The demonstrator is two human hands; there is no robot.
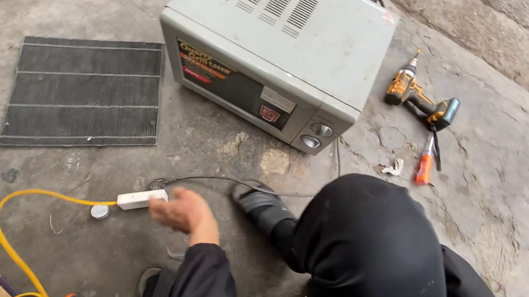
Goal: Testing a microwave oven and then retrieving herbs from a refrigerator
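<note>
Beside white power strip, left hand hovers open.

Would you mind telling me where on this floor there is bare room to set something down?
Bare concrete lies between the floor grate and the yellow cable, and right of the cordless drill and screwdriver. It is crowded in front of the microwave: power strip, black cord, the hand and a shoe.
</note>
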